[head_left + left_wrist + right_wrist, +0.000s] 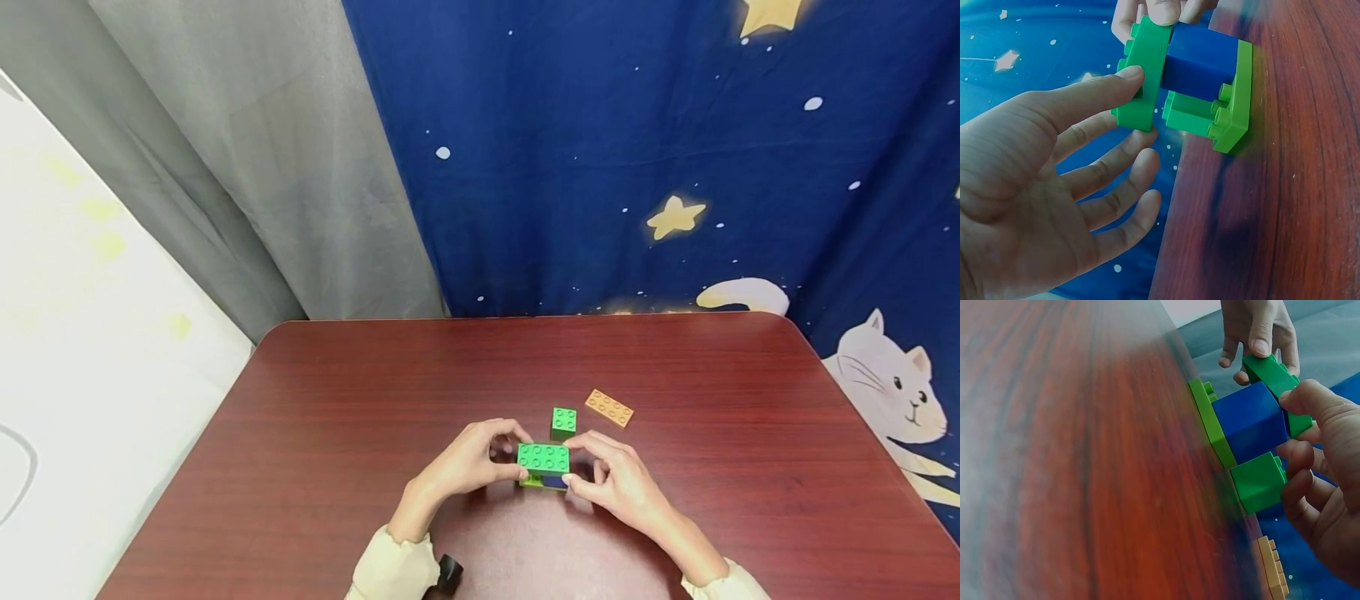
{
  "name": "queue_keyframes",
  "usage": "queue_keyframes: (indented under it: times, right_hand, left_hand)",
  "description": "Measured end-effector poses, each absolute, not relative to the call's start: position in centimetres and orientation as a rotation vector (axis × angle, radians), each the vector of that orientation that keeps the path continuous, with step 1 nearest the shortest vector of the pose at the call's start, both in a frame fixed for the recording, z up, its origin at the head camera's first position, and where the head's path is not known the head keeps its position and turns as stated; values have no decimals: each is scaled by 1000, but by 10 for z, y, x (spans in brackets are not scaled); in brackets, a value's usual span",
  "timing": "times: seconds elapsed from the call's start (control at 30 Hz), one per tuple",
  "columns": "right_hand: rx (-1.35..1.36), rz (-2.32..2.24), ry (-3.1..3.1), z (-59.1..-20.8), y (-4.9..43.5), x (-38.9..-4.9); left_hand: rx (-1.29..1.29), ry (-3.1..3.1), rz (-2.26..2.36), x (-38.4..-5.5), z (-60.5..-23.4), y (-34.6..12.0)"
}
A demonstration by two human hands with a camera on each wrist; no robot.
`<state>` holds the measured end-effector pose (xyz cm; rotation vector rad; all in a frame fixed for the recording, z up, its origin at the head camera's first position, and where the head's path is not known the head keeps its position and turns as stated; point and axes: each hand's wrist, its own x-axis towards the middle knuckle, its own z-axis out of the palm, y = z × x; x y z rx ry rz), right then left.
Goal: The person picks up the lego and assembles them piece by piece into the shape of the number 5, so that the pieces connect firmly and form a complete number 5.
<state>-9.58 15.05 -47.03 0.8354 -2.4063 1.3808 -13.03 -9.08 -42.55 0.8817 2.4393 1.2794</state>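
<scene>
Both hands hold a long green brick (543,459), studs up, one at each end. My left hand (480,457) pinches its left end between thumb and fingers, the other fingers spread loosely in the left wrist view. At the opposite end, my right hand (622,483) pinches with thumb and fingertips. Just under the long brick is a blue brick (1250,419), fixed on one side of a lime-green plate (1242,94) that lies on the table. Bare studs show on the plate's other side, under the long brick's left part.
Right behind the plate stands a small square green brick (564,423). An orange flat plate (609,408) with studs lies farther back to the right on the dark red table (375,375). A black object (448,573) is by the left sleeve. Curtains hang behind the table.
</scene>
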Motion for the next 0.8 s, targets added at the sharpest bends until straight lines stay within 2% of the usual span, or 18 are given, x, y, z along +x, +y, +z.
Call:
queue_keyframes:
  times: [0.8]
  right_hand:
    - [857, 1383, -2395, -471, 152, -96]
  left_hand:
    - [898, 2447, 1277, -130, -424, -90]
